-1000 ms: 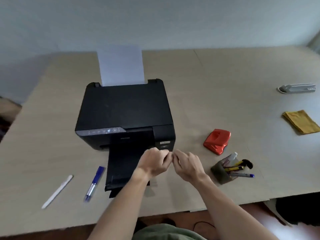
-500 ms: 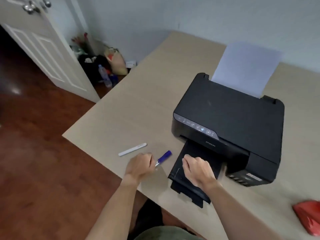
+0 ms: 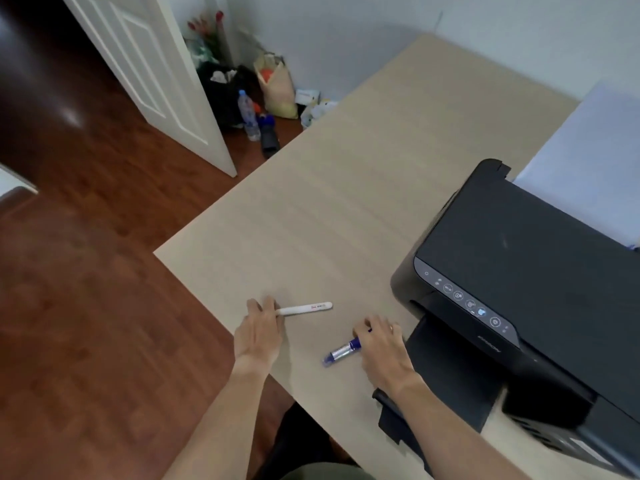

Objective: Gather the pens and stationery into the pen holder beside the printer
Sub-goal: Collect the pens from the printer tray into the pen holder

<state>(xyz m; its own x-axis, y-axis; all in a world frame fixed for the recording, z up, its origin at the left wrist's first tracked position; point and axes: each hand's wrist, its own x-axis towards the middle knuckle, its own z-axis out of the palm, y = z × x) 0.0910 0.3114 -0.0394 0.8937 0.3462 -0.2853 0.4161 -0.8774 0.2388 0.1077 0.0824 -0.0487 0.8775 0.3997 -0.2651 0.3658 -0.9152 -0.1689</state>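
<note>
Since the frame half a second earlier, our left hand (image 3: 258,336) has shifted from the blue pen (image 3: 342,351) to the white pen (image 3: 304,309), and our right hand (image 3: 382,348) has left the printer's output tray (image 3: 450,375) for the blue pen.

Left hand: fingertips rest on the near-left end of the white pen, which lies flat on the table (image 3: 346,220). We cannot tell whether the fingers have closed around it or only touch it.

Right hand: fingers curl over the right end of the blue pen, whose capped end projects toward the near left. The pen appears to lie on the table; a firm grip is probable but not confirmed.

Both pens lie near the table's front edge, left of the printer (image 3: 519,271). The pen holder is out of view.

Current step, as we judge it: picking up the two loose pens, one per hand. No pen has reached the holder yet.

The next move calls for pinching each barrel securely, lifting both clear of the table, then carrying them rightward past the printer to the holder. The white pen sits close to the edge and may roll if nudged.
</note>
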